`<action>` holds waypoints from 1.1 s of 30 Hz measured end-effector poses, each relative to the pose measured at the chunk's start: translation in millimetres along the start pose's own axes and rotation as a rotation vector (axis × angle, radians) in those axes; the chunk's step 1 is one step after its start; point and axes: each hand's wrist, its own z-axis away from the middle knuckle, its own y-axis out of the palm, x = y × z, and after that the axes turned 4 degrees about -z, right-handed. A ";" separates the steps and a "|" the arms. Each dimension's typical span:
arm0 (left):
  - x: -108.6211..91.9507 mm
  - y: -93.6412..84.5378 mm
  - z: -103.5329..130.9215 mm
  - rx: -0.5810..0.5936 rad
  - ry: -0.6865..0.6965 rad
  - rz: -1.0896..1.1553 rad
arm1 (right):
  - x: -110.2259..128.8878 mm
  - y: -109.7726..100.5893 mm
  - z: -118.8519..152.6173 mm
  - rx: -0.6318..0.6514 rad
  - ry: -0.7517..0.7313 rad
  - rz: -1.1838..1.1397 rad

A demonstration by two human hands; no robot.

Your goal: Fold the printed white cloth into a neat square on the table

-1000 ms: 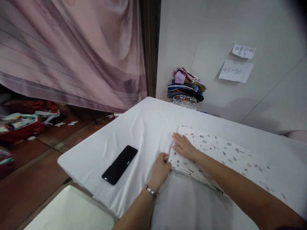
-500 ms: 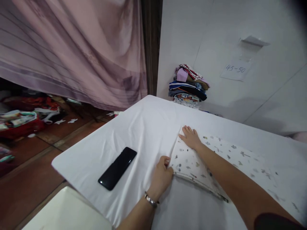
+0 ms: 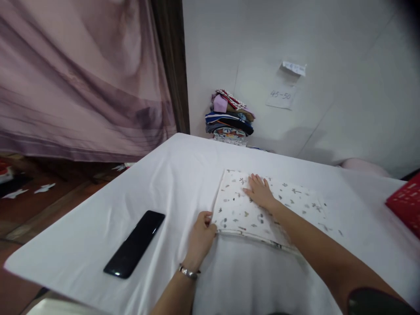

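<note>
A folded white cloth (image 3: 234,205) with small plant-like prints lies flat on the white-covered table. At its near left corner, my left hand (image 3: 201,234) pinches the edge between thumb and fingers; a metal bracelet circles that wrist. My right hand (image 3: 260,191) rests palm down on top of the cloth, fingers spread, inward from the far left corner. My right forearm crosses over the cloth and hides part of it. Several layers show along the near edge.
Left of my hands, a black smartphone (image 3: 134,245) lies on the tablecloth (image 3: 183,175). Folded clothes (image 3: 229,116) are stacked beyond the far edge, by a wall with a paper (image 3: 281,96) reading "45-50". A red object (image 3: 407,203) sits at right; a pink curtain (image 3: 82,78) hangs at left.
My view has turned to the right. My right hand has slid across the cloth, away from its left edge. The left hand keeps its hold on the near corner.
</note>
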 end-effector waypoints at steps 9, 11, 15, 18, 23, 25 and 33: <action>-5.5 -2.5 -3.5 0.019 0.021 0.155 | -23.5 -17.0 -0.2 0.102 0.067 -0.095; -9.7 -2.7 -2.7 0.016 0.003 0.170 | -39.3 -19.6 8.7 0.042 0.101 -0.059; -15.0 -3.0 -2.1 0.019 -0.012 0.197 | -69.7 -13.0 23.1 0.041 0.245 -0.021; -17.0 -4.0 -2.3 -0.001 -0.028 0.193 | -77.8 -8.1 22.4 0.040 0.258 -0.036; -18.3 -6.2 -3.9 0.001 -0.052 0.223 | -94.4 -16.6 28.1 0.011 0.251 -0.039; -17.5 -6.8 -5.4 -0.011 -0.065 0.242 | -113.0 -20.1 42.2 -0.049 0.288 0.002; -19.7 -9.0 -5.4 -0.054 -0.021 0.157 | -175.3 -9.7 79.4 -0.112 0.494 0.011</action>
